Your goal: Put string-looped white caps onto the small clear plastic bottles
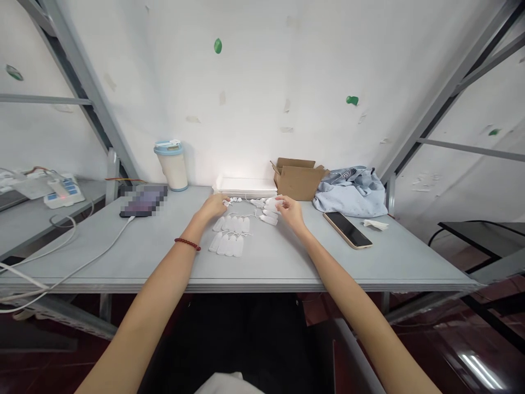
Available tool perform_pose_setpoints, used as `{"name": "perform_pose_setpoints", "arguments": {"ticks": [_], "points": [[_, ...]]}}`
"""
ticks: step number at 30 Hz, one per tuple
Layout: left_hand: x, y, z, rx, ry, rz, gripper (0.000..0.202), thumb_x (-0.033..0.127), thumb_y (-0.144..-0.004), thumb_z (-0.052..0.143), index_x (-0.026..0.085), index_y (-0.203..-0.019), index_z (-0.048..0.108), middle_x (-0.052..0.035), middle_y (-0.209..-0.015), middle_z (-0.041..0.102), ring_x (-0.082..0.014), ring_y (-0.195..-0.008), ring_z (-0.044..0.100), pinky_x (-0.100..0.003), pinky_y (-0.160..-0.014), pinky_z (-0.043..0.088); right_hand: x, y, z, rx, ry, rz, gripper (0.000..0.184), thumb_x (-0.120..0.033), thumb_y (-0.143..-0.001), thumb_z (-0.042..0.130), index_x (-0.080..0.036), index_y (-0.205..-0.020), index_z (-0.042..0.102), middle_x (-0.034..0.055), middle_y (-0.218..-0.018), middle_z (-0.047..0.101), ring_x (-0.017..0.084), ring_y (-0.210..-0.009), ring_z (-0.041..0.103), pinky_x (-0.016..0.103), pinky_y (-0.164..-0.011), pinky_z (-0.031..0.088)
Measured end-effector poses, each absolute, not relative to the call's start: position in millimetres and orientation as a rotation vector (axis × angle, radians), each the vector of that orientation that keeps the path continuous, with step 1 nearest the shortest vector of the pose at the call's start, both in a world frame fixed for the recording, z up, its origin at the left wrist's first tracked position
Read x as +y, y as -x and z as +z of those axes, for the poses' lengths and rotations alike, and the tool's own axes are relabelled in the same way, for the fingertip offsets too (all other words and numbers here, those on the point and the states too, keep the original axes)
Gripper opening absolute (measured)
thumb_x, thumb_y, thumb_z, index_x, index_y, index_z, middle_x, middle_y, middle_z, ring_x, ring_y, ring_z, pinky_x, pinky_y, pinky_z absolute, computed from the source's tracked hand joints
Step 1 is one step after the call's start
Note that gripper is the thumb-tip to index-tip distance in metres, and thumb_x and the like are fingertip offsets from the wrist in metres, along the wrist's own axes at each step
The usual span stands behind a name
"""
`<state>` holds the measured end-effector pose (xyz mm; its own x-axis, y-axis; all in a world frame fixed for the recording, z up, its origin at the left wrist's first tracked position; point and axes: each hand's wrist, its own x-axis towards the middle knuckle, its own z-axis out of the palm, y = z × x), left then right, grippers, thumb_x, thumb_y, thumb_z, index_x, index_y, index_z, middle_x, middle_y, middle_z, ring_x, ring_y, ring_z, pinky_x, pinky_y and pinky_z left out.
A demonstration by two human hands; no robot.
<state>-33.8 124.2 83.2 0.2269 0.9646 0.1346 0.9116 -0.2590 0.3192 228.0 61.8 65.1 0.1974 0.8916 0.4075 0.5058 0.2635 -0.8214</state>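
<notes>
My left hand [214, 207] lies low over the table with its fingers closed at the left end of a row of small white pieces [237, 200]. My right hand [291, 212] pinches a white oval-ended tag [271, 206] at the right of that row. Under it, further white tags [268, 219] with thin cords spread out. Nearer to me lie two rows of similar long white tags: an upper row [234, 224] and a lower row [229, 245]. Fine white cords run along their tops. The fingertips of both hands are partly hidden.
Behind the tags is a flat white stack [248, 187], beside an open cardboard box [299, 180] and a light blue cloth [353, 191]. A phone [348, 230] and crumpled tissue [375, 224] lie right. A cup [172, 167] and a cabled, blurred-out device [143, 201] are left.
</notes>
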Motion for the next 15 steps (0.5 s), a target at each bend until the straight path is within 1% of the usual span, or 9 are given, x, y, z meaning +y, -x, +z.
{"name": "perform_pose_setpoints", "arguments": {"ticks": [3,7,11,15], "points": [[125.1,34.1,81.8,1.789,-2.315,0.477,0.046,0.011,-0.075,0.054,0.015,-0.120,0.066,-0.0086,-0.098,0.073,-0.0220,-0.092,0.066,-0.024,-0.085,0.048,60.8,-226.3,66.2,-1.528,1.408,0.372,0.027,-0.020,-0.069,0.053,-0.017,-0.090,0.070,0.0041,-0.088,0.069,0.016,-0.069,0.060,0.032,-0.074,0.047],[127.8,34.2,78.8,1.788,-2.308,0.460,0.044,0.012,-0.075,0.056,0.015,-0.117,0.067,-0.0091,-0.098,0.073,-0.0227,-0.091,0.067,-0.026,-0.085,0.049,60.2,-225.4,65.9,-1.608,1.398,0.304,0.026,-0.019,-0.070,0.054,-0.018,-0.089,0.071,0.0048,-0.089,0.071,0.017,-0.072,0.060,0.033,-0.078,0.046],[130.3,34.2,76.6,1.809,-2.297,0.432,0.042,0.014,-0.074,0.057,0.014,-0.115,0.068,-0.0099,-0.099,0.073,-0.0229,-0.090,0.067,-0.026,-0.082,0.050,61.3,-227.6,64.2,-1.667,1.388,0.262,0.025,-0.022,-0.071,0.055,-0.018,-0.089,0.072,0.0048,-0.089,0.071,0.017,-0.071,0.057,0.033,-0.078,0.045],[132.1,34.5,75.2,1.835,-2.288,0.442,0.045,0.013,-0.075,0.057,0.015,-0.119,0.065,-0.0111,-0.102,0.072,-0.0236,-0.096,0.066,-0.026,-0.084,0.049,62.3,-228.8,63.3,-1.684,1.431,0.244,0.024,-0.024,-0.071,0.057,-0.018,-0.088,0.072,0.0052,-0.090,0.069,0.016,-0.070,0.054,0.032,-0.074,0.045]]}}
